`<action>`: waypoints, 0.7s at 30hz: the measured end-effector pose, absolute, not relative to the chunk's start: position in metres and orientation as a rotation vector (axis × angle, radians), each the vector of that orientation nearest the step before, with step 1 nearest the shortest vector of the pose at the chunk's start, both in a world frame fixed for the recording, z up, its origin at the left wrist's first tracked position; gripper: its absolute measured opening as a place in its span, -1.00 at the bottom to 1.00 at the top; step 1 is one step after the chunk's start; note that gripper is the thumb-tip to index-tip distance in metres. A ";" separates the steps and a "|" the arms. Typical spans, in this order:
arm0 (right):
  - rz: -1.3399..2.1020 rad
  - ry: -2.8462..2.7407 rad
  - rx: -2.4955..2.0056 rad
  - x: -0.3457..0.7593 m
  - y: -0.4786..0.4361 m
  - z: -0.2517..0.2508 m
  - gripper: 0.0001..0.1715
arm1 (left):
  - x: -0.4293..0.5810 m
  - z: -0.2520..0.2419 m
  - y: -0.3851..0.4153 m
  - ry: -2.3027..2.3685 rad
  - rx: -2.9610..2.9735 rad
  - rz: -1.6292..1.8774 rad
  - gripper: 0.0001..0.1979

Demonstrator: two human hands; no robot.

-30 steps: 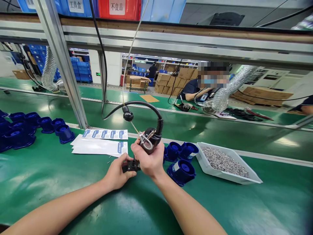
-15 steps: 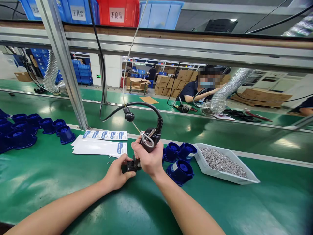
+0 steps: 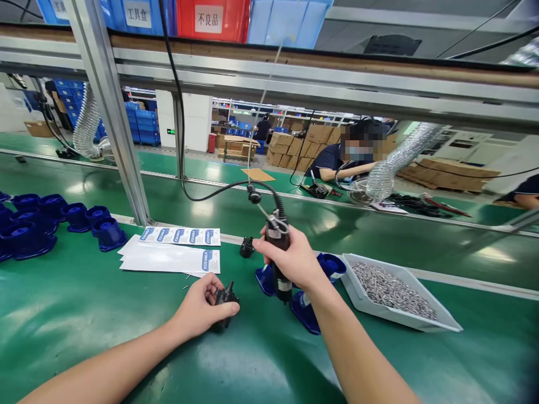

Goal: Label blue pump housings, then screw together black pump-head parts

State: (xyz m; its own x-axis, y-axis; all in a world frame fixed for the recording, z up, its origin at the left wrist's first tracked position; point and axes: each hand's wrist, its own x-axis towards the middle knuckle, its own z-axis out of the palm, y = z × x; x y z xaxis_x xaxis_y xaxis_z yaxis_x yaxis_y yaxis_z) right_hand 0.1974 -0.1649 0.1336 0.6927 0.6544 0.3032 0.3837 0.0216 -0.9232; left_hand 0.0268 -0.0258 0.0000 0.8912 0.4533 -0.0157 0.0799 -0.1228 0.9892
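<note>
The corded tool (image 3: 281, 278) and fitting (image 3: 228, 293) are black, the tabletop (image 3: 105, 300) green.

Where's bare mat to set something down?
Left: the mat between label sheets, far-left blue parts and left forearm. Middle: between the forearms, this side of the black part in the left hand. Right: between the right forearm and the white tray's near side. Crowded: around the driver in the right hand, with nearby blue parts, another black part and the tray.
</note>
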 end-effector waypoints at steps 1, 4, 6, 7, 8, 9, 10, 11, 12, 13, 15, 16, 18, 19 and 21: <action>0.287 -0.917 -1.646 0.200 -0.165 0.132 -0.67 | 0.027 0.000 -0.025 0.399 1.662 0.329 -0.59; 0.329 -1.040 -1.724 0.204 -0.163 0.130 -0.71 | 0.025 0.002 -0.022 0.324 1.481 0.269 -0.56; 0.371 -1.075 -1.752 0.207 -0.162 0.129 -0.71 | 0.023 0.006 -0.021 0.311 1.237 0.208 -0.41; 0.397 -1.084 -1.761 0.208 -0.162 0.129 -0.71 | 0.023 0.009 -0.020 0.314 1.106 0.182 -0.34; 0.418 -1.089 -1.766 0.208 -0.162 0.129 -0.71 | 0.022 0.012 -0.020 0.317 0.985 0.160 -0.29; 0.437 -1.093 -1.770 0.209 -0.163 0.129 -0.71 | 0.021 0.014 -0.019 0.310 0.886 0.136 -0.27; 0.450 -1.097 -1.775 0.210 -0.163 0.129 -0.70 | 0.021 0.017 -0.019 0.296 0.808 0.112 -0.27; 0.459 -1.102 -1.784 0.211 -0.164 0.129 -0.70 | 0.021 0.019 -0.019 0.278 0.752 0.090 -0.27; 0.461 -1.104 -1.798 0.212 -0.164 0.129 -0.69 | 0.021 0.020 -0.019 0.261 0.713 0.071 -0.28; 0.459 -1.108 -1.813 0.213 -0.165 0.129 -0.68 | 0.021 0.021 -0.018 0.246 0.690 0.058 -0.30; 0.455 -1.116 -1.839 0.214 -0.166 0.129 -0.68 | 0.021 0.020 -0.017 0.217 0.670 0.055 -0.34; 0.454 -1.117 -1.847 0.215 -0.166 0.129 -0.67 | 0.021 0.019 -0.016 0.203 0.664 0.059 -0.36; 0.464 -1.118 -1.851 0.215 -0.167 0.128 -0.66 | 0.019 0.015 -0.017 0.161 0.671 0.009 -0.39; 0.474 -1.118 -1.851 0.216 -0.167 0.128 -0.66 | 0.017 0.013 -0.018 0.123 0.696 -0.075 -0.38; 0.478 -1.115 -1.848 0.216 -0.168 0.128 -0.65 | 0.012 0.009 -0.024 0.032 0.797 -0.297 -0.34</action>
